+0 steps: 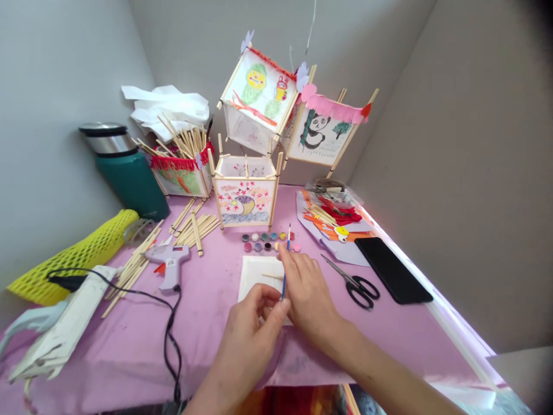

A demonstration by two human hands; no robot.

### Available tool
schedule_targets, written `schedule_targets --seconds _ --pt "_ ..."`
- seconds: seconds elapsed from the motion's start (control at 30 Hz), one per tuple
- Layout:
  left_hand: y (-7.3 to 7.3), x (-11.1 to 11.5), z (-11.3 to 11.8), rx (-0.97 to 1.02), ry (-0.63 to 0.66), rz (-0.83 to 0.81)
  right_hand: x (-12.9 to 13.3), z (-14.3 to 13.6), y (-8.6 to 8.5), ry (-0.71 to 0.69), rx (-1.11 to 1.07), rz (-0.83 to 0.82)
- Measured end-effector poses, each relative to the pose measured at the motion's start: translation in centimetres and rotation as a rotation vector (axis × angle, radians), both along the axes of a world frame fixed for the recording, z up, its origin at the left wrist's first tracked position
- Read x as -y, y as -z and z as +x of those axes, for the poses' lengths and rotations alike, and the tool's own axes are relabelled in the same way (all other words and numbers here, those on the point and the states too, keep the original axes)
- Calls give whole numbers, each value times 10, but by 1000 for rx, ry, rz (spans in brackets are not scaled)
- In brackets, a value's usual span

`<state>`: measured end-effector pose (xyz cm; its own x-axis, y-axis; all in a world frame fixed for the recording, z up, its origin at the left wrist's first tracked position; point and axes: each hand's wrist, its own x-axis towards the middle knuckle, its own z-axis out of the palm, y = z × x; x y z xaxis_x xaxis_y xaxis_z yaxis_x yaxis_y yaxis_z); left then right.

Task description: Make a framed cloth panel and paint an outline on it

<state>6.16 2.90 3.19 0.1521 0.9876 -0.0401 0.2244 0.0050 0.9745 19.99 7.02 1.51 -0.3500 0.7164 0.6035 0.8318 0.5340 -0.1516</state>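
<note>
paintbrush [284, 282] stands near-upright over white sheet [253, 274], lower end pinched in closed grip of left hand [254, 323], right hand [309, 288] alongside, closure unclear; likely light, stiff, best held mid-handle, off bristles.

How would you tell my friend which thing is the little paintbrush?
On the table covered in pink cloth, find the two rows of small round paint pots. Just in front, at the person's left hand and right hand, is the thin blue paintbrush, tip upward. Its blue handle sets it apart from the plain pale wooden stick beside it.
</note>
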Motion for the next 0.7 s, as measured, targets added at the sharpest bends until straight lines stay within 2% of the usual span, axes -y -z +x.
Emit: schedule_targets --seconds 0.1,0.17,0.23,0.33,0.43,0.57,0.7 --pt "4 -4 5 145 -4 -76 0 -7 1 -19 -23 9" --pt "4 -7 4 170 16 -91 -1 -7 0 -54 -34 9" --pt "3 -10 -3 129 -12 -35 -2 -3 -2 -94 -53 10" --pt "5 -14 -17 -29 -136 84 -6 12 -7 -78 -112 0" --pt "13 -17 -31 -132 -213 112 -17 30 -7 -27 -161 -141" --pt "27 -19 -34 -86 -225 53 -33 42 1 -18 -172 -357" --pt "32 -18 -30 -96 -247 52 -44 36 8 -64 -160 -381"
